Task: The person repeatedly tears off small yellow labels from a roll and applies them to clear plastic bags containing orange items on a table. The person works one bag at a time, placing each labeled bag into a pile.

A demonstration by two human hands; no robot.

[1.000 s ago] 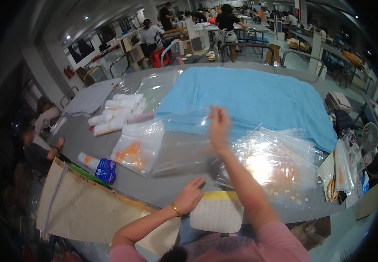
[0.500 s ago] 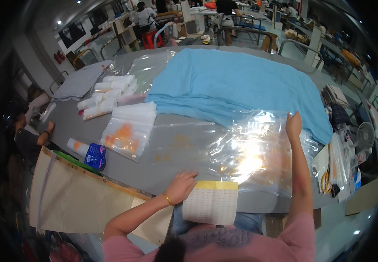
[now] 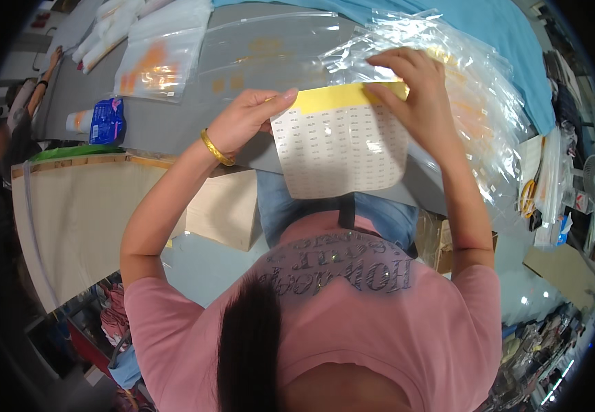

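Observation:
A sheet of small white labels (image 3: 342, 147) with a yellow strip along its top edge hangs at the near table edge, above my lap. My left hand (image 3: 246, 120), with a gold bracelet at the wrist, pinches the sheet's upper left corner, thumb on top. My right hand (image 3: 417, 96) is over the upper right corner, its thumb on the yellow strip and its fingers curved and apart from the thumb. Just beyond lies a spread pile of clear plastic bags (image 3: 489, 110) with orange print. Another clear bag (image 3: 256, 48) lies flat to its left.
A stack of white-looking bags (image 3: 163, 51) and a blue packet (image 3: 107, 122) lie on the left of the grey table (image 3: 187, 123). Blue cloth (image 3: 531, 75) is at the far right. Yellow-handled scissors (image 3: 529, 196) and a small fan (image 3: 592, 172) are at the right edge. A person's arm (image 3: 42, 86) shows far left.
My right hand has let go of the clear bag's upper corner and come back to the label sheet. My left hand has raised the sheet by its corner. The view has tilted down.

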